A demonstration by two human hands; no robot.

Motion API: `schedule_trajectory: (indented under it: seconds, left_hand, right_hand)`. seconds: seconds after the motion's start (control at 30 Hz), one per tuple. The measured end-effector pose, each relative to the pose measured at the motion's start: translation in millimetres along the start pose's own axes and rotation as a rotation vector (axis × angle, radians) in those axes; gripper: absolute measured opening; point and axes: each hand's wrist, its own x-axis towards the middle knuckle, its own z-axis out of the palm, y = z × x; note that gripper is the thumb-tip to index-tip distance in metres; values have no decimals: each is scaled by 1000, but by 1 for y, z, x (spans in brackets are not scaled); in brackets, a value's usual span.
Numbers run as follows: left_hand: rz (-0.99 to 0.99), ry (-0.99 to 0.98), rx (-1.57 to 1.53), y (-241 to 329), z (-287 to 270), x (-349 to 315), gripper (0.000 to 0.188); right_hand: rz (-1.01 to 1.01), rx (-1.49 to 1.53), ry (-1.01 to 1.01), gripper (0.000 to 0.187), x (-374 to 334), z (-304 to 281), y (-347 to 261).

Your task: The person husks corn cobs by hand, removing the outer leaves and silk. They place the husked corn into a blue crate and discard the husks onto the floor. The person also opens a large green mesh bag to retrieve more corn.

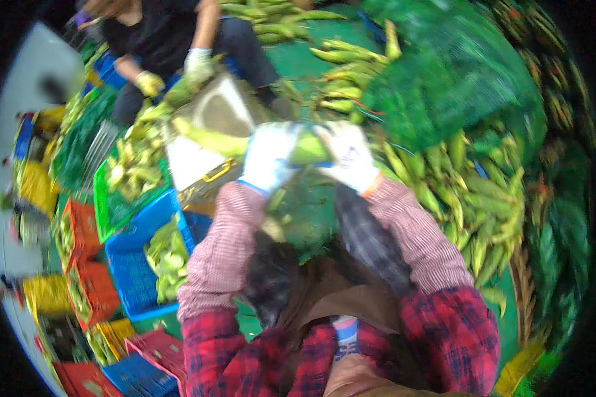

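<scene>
Out in front of me I hold an ear of corn (pixel 308 150) in its green husk, lying crosswise between my two gloved hands. My left hand (pixel 269 157), in a white glove, is wrapped round its left part. My right hand (pixel 348 153), also gloved in white with some dark marks, grips the right end. A long, pale green tip (pixel 212 140) sticks out to the left of my left hand, above a pale box (pixel 191 159) with a yellow handle. Motion blurs the corn and gloves somewhat.
Unhusked corn (pixel 473 198) is heaped at my right below a green mesh sack (pixel 457 86). A blue crate (pixel 129 278) and a green crate (pixel 99 202) with green pieces stand left. Across from me sits a co-worker (pixel 159 40) in gloves. More coloured crates line the far left.
</scene>
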Motion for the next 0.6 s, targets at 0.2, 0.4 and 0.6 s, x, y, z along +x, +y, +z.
schedule_trajectory:
  seconds: [0.2,0.4,0.6]
  left_hand:
    - [-309,-143,105,-42,12,-7,88]
    - [-556,-164,40,-112,56,-33,94]
    - [-700,-228,183,-143,39,-50,92]
  right_hand:
    - [279,198,96,65,-53,0,46]
    - [990,155,191,58,-233,23,178]
    - [1239,-290,77,82,-270,15,269]
